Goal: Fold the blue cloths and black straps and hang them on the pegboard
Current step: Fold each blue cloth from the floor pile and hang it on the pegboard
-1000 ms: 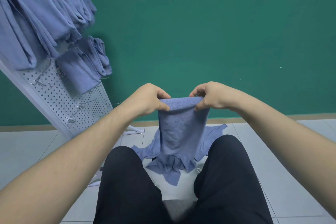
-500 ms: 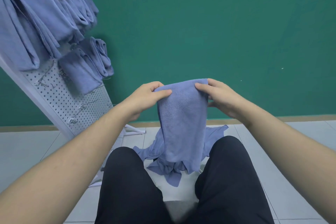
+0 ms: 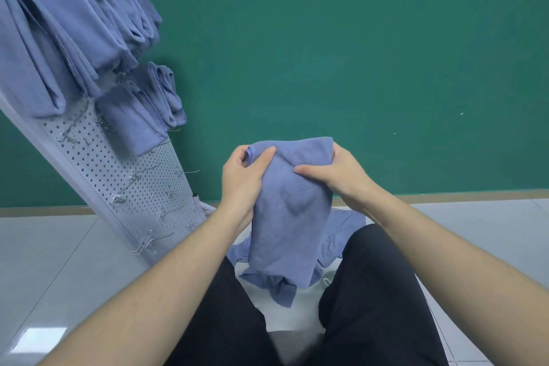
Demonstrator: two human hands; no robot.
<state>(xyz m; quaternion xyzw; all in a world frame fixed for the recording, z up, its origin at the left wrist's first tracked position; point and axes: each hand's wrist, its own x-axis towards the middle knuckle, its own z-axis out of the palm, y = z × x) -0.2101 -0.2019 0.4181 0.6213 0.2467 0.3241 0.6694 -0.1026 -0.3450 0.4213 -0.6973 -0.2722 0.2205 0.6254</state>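
I hold a folded blue cloth (image 3: pixel 292 217) upright in front of me. My left hand (image 3: pixel 242 181) grips its upper left edge, thumb across the front. My right hand (image 3: pixel 335 177) grips the upper right edge with the thumb pressed on the front. The cloth hangs down between my knees. More loose blue cloths (image 3: pixel 282 285) lie on the floor beneath it. A white pegboard (image 3: pixel 139 187) leans at the left, with several folded blue cloths (image 3: pixel 74 36) hung on its upper hooks. No black straps show.
A green wall (image 3: pixel 356 53) stands behind, with a brown skirting strip. Grey floor tiles (image 3: pixel 53 270) spread on both sides. My legs in black trousers (image 3: pixel 371 306) fill the bottom. Bare metal hooks (image 3: pixel 154 242) stick out of the pegboard's lower part.
The cloth's top rose from chest level. Both hands shifted from pinching the top corners to gripping its sides with thumbs over the front. The view tilted slightly.
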